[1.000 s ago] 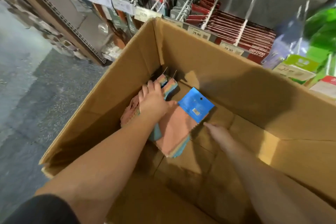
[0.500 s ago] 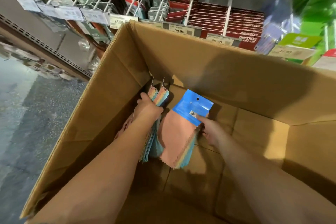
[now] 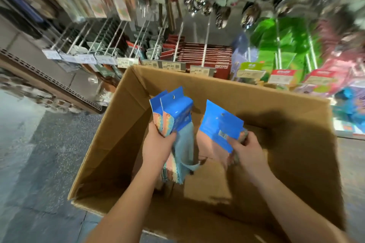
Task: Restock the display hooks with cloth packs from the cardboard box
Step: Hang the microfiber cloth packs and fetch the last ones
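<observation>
Fingers of the left hand (image 3: pixel 160 145) curl round a bundle of cloth packs (image 3: pixel 174 118), at least two of them side by side, with their blue card headers pointing up and the pastel cloths hanging down below the grip. Each header has a small hanging hole near its top edge. The right hand (image 3: pixel 247 154) pinches a single cloth pack (image 3: pixel 221 124) by the lower corner of its blue header, close to a small white barcode label; the header tilts to the left, and the pink cloth under it is blurred. The two handfuls sit near each other but apart, both raised inside the cardboard box (image 3: pixel 217 87) and reaching about up to its far rim.

The box stands open on the speckled grey floor (image 3: pixel 39 154), its flaps folded out, and bare cardboard shows at its bottom (how many more packs lie there I cannot tell).

Just beyond the far wall of the box runs a row of display hooks (image 3: pixel 110 34), long metal prongs with white price tags (image 3: pixel 125 62) at their tips. Some of the prongs carry red chopstick packs (image 3: pixel 209 53); green packets (image 3: pixel 276 45) hang further right, and metal ladles (image 3: pixel 221 16) dangle above.
</observation>
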